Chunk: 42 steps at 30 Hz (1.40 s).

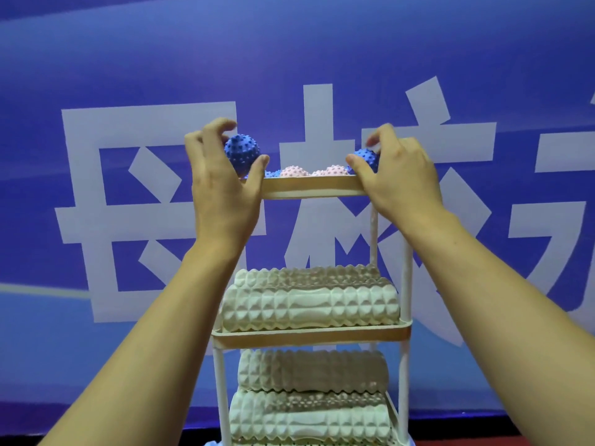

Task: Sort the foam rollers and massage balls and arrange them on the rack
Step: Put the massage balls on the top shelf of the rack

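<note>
the left hand holds a blue spiky ball with curled fingers above the top shelf of the rack; the right hand pinches another blue ball at the shelf's right end.

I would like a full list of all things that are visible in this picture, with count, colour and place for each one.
Rack: one, white posts with beige trays, centre, in front of the wall.
Blue spiky massage balls: at least three; one in the left hand above the top tray's left end, one in the right hand at its right end, one lying low on the tray, mostly hidden.
Pink spiky massage balls: two, on the top tray, between the hands.
Foam rollers: at least four, pale cream, ridged; two on the middle tray, at least two below.
Wall banner: one, blue with large white characters, behind the rack.
Hands: left hand and right hand, each gripping a blue ball.
</note>
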Each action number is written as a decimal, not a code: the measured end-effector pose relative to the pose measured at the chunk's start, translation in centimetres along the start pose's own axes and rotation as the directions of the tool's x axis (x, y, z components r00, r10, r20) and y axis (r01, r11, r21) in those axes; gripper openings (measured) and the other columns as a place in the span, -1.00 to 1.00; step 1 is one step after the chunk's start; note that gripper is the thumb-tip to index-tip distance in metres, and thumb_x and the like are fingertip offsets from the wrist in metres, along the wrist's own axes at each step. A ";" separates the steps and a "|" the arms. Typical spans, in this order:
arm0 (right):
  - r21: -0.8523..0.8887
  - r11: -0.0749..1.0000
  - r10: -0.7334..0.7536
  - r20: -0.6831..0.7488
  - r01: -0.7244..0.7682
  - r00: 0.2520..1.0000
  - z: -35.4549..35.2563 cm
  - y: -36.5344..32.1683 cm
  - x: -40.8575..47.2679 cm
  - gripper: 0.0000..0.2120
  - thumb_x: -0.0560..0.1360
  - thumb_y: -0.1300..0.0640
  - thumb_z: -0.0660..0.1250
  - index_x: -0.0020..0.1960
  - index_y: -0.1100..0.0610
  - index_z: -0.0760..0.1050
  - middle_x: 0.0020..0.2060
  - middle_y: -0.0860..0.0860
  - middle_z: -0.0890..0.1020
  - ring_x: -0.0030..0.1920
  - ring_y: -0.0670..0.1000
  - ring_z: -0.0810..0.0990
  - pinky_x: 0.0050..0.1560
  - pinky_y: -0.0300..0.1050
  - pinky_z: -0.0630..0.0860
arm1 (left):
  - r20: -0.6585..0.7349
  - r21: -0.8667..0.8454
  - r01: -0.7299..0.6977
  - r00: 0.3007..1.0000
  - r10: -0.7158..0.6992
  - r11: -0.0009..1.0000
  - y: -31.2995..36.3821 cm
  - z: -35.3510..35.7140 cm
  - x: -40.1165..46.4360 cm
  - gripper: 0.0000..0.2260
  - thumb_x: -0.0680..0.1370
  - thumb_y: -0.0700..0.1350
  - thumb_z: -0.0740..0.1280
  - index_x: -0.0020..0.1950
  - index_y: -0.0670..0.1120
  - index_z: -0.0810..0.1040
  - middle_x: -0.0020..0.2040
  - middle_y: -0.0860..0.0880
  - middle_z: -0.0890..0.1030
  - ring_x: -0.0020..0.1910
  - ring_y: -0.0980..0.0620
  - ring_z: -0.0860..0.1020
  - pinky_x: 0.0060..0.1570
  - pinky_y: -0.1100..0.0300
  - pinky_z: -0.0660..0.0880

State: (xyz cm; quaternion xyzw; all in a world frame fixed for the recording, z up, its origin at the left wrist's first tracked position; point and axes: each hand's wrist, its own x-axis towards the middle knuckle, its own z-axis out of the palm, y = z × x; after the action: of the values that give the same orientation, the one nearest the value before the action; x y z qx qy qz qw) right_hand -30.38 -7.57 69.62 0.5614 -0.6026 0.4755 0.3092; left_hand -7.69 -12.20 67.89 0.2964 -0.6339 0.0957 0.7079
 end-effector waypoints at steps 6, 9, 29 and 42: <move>-0.228 0.973 0.029 0.015 -0.025 0.999 0.3 -1.0 -1.5 -0.47 0.69 -0.19 0.09 0.37 0.19 0.52 0.36 0.14 0.49 0.38 0.17 0.39 0.31 0.11 0.38 | 0.167 0.293 0.066 0.979 -0.119 0.954 -1.6 0.4 0.8 -0.68 0.68 0.05 0.26 0.27 -0.13 0.60 0.17 -0.04 0.56 0.19 -0.12 0.55 0.19 -0.11 0.53; -0.293 0.956 0.051 0.071 -0.028 0.996 0.4 -1.4 -2.2 -0.44 0.69 -0.21 0.04 0.42 0.16 0.47 0.38 0.15 0.49 0.42 0.21 0.36 0.37 0.17 0.28 | 0.206 0.400 0.044 0.969 -0.137 0.915 -2.0 0.3 -0.1 -0.61 0.70 0.08 0.16 0.22 -0.17 0.62 0.39 -0.10 0.45 0.34 -0.12 0.40 0.30 -0.02 0.40; 0.257 0.955 -0.042 0.606 -0.146 0.795 -5.2 2.2 -30.2 -0.66 0.67 -0.20 0.16 0.40 -0.17 0.47 0.25 -0.31 0.51 0.26 -0.20 0.50 0.19 -0.12 0.48 | 0.385 -0.263 0.291 0.906 -0.176 0.920 4.0 -4.6 -15.4 -0.72 0.71 -0.07 0.23 0.40 -0.07 0.53 0.33 0.04 0.59 0.28 0.20 0.54 0.19 0.44 0.41; -0.086 0.910 0.247 0.898 -0.405 0.364 -3.4 16.0 -50.9 -0.63 0.61 -0.22 0.19 0.34 -0.12 0.51 0.14 -0.16 0.58 0.15 -0.06 0.59 0.25 0.08 0.50 | 0.852 -0.297 0.707 0.499 -0.156 0.642 6.4 -1.8 -42.9 -0.77 0.70 -0.17 0.27 0.34 -0.09 0.58 0.22 -0.03 0.65 0.22 0.19 0.59 0.20 0.32 0.46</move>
State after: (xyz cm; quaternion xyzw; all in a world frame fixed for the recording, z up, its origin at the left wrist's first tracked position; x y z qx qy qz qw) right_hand -37.38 13.68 21.08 0.6163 -0.7346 0.2012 -0.2000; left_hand -17.09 4.26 28.81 0.2175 -0.7585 -0.4456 0.4228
